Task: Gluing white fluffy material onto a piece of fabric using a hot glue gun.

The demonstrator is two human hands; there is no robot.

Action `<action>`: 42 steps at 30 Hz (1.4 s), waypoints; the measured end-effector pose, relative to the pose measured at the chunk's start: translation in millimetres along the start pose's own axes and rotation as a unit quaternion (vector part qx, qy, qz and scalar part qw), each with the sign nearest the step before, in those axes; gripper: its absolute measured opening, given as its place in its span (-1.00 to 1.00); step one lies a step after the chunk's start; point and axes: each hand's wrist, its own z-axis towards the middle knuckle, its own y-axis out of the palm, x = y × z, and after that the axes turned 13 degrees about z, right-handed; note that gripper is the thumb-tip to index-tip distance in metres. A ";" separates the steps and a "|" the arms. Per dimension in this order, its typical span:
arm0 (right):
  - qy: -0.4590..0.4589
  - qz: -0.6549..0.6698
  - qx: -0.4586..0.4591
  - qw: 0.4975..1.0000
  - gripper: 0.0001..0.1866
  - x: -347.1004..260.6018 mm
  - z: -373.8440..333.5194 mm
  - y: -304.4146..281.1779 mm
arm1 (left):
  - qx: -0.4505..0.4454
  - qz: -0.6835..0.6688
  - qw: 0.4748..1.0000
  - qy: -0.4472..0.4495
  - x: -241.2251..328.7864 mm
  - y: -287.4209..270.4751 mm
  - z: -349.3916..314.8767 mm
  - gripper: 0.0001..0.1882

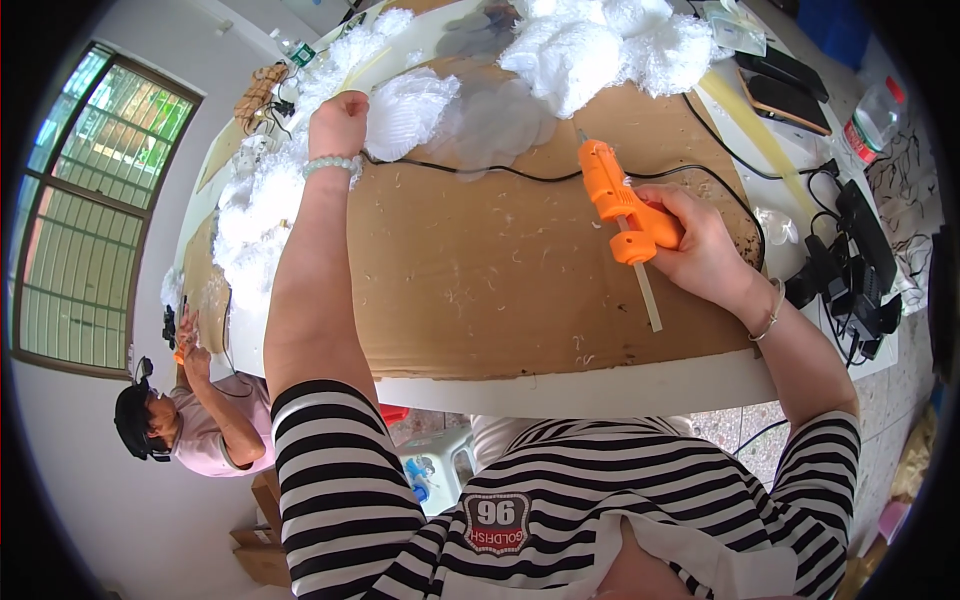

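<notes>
My right hand [700, 245] grips an orange hot glue gun [618, 203] with a pale glue stick poking out of its back, nozzle pointing away from me over the brown cardboard sheet [480, 270]. The gun's black cord [500, 176] runs across the cardboard. My left hand [338, 125] reaches far forward and is closed on a white feathery fan-shaped piece [408, 110]. Heaps of white fluffy material [600, 45] lie at the back of the table.
More white fluff [255, 215] lines the table's left side. Dark phones [785, 85], a plastic bottle [872, 118] and black power adapters with cables [850, 270] sit at right. Another person [200, 420] works at the lower left. A window [80, 210] is on the left.
</notes>
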 end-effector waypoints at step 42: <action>0.213 0.164 0.042 0.962 -0.64 -12.5 7.5 -10.1 | 0.083 -0.192 0.946 0.247 116.3 -105.8 -119.1 -0.82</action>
